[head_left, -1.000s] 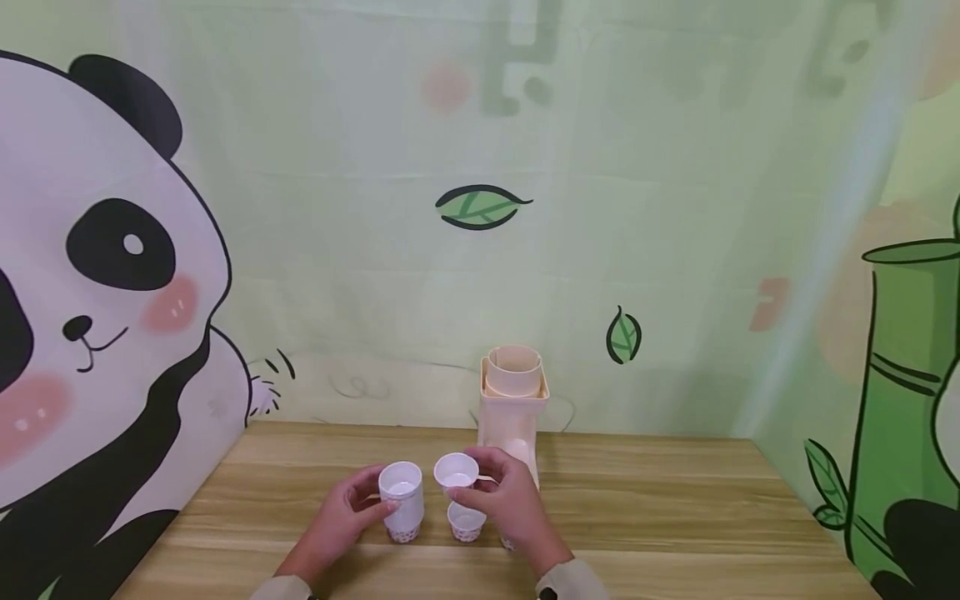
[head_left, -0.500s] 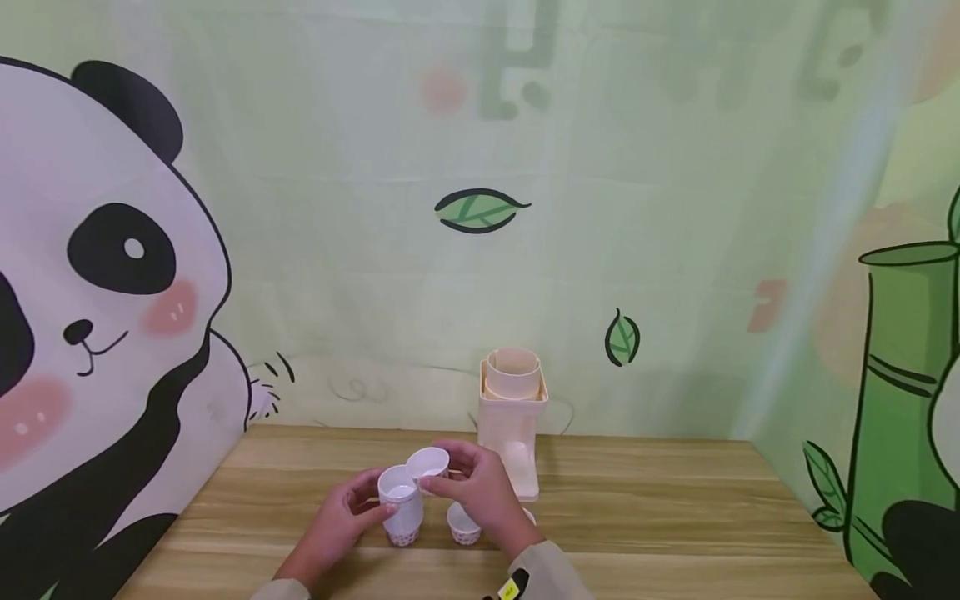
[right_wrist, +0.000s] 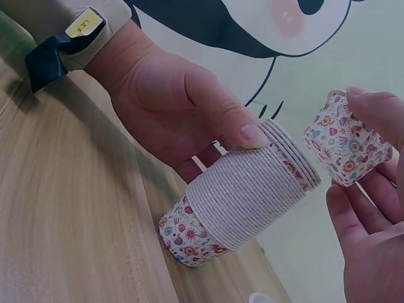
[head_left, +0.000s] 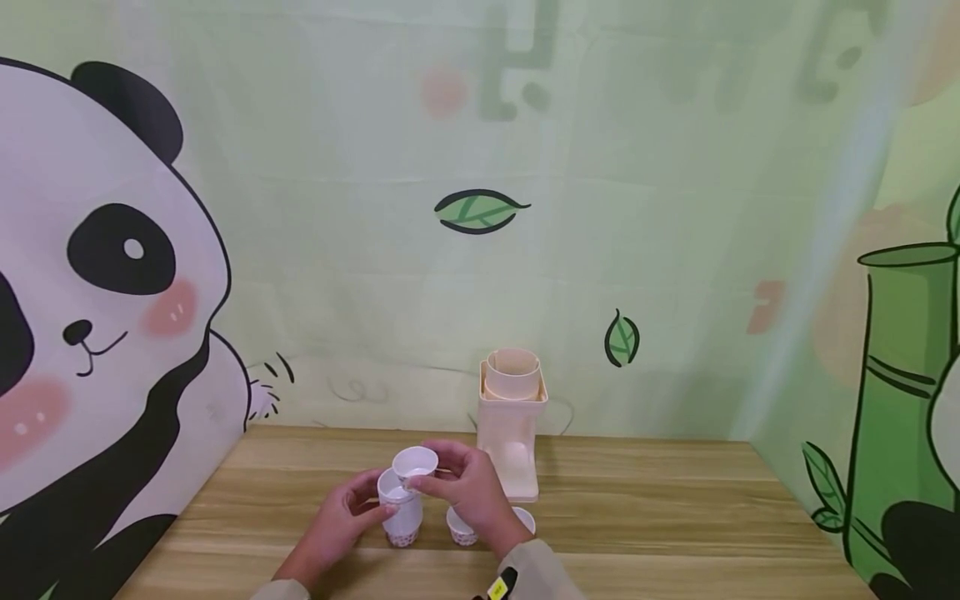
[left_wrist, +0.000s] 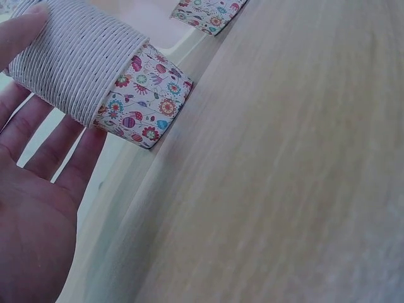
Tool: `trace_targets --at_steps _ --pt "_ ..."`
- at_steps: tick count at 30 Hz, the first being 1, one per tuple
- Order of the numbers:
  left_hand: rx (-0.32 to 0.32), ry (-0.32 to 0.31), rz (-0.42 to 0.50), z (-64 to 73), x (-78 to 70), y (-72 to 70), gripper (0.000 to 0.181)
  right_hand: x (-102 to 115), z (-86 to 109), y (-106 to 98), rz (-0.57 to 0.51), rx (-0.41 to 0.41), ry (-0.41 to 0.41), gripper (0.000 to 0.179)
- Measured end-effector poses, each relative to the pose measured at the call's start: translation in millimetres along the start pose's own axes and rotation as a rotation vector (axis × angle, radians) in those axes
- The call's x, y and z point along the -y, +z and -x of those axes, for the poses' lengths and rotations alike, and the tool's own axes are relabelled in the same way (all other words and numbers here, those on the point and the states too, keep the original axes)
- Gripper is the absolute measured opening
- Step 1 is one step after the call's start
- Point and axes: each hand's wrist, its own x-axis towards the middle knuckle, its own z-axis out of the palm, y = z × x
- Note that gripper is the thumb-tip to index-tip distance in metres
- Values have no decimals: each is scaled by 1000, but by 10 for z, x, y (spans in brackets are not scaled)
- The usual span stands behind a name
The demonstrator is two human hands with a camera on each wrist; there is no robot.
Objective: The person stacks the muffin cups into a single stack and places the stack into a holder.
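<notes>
The right hand pinches one light, easily crushed paper cup by its rim just above the stack, which the left hand clasps around its ribbed side.

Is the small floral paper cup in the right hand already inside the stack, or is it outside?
Outside. The small floral paper cup is pinched by the right hand beside the rim of the stack of white paper cups, apart from it.

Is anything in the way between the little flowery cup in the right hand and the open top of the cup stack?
Nothing visible is. The right hand holds the little cup just beside the stack's open rim, with only air between. The left hand holds the stack's side, its thumb near the rim.
</notes>
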Motion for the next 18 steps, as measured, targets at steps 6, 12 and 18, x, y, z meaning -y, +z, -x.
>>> trace_targets --at_steps 6,12,18 --pt "6 18 -3 -3 18 -3 54 -32 -27 22 -9 29 -6 51" --pt "14 23 -7 4 11 -4 54 -72 -53 47 -4 43 11 51" --pt "18 25 0 22 -23 -3 56 -91 -81 85 16 35 15 51"
